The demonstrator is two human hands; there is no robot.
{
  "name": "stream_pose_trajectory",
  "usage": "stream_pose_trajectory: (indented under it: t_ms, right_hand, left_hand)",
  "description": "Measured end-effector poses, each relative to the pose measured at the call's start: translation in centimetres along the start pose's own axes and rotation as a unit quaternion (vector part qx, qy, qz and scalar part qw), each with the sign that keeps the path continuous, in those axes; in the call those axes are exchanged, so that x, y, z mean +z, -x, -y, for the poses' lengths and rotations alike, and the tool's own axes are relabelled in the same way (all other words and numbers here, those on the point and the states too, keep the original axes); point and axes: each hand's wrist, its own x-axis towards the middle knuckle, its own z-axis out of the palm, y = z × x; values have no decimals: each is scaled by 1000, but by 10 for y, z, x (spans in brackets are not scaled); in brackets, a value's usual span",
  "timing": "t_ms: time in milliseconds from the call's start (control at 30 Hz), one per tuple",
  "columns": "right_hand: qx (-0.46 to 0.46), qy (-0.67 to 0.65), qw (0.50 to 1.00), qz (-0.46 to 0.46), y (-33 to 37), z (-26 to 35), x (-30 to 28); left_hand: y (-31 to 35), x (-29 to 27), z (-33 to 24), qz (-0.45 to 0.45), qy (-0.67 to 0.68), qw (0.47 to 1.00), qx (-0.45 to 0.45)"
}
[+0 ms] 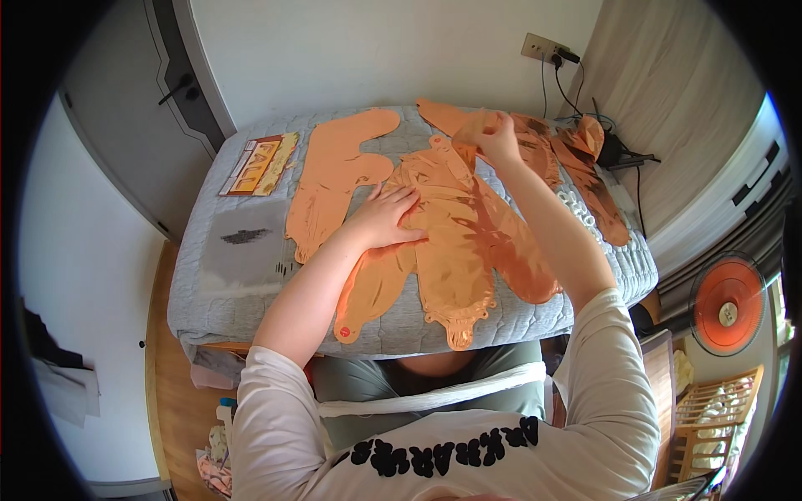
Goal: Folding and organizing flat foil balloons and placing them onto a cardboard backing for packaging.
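Several flat, uninflated orange foil balloons lie on the grey quilted cover. My left hand [388,219] rests flat, fingers spread, on the left side of the middle foil balloon [455,250], whose tabbed end points toward me. At the far side, my right hand [499,140] is closed in a pinch on a raised flap of orange foil [469,136]. Which balloon that flap belongs to is hard to make out. Another foil balloon [334,171], curved and smooth, lies beyond my left hand. A darker, crumpled foil balloon [597,179] lies at the right.
A printed package [259,165] and a clear plastic sheet [242,250] lie on the left of the grey quilted cover [188,284]. White rings [585,213] sit at the right. Cables run from the wall socket [547,48]. An orange fan [727,305] stands at the right.
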Motion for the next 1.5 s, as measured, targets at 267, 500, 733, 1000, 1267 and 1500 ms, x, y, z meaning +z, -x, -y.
stream_pose_trajectory:
  t_ms: [267, 500, 733, 1000, 1267, 1500]
  right_hand:
    - [-189, 98, 962, 170, 44, -21, 34]
    - [-163, 119, 956, 215, 41, -30, 33]
    - [-192, 274, 931, 145, 1, -34, -9]
    - [-348, 329, 844, 241, -6, -39, 10]
    - [-289, 499, 755, 313, -1, -38, 19]
    - [-237, 477, 786, 314, 1, -41, 25]
  left_hand:
    - [0, 1, 0, -11, 5, 1000, 6]
    - [-4, 4, 0, -18, 2, 1000, 19]
    - [-1, 2, 1, -18, 16, 1000, 20]
    - [-2, 2, 0, -8, 3, 1000, 12]
    - [2, -2, 0, 8, 10, 1000, 4]
    - [3, 0, 3, 9, 4, 1000, -1]
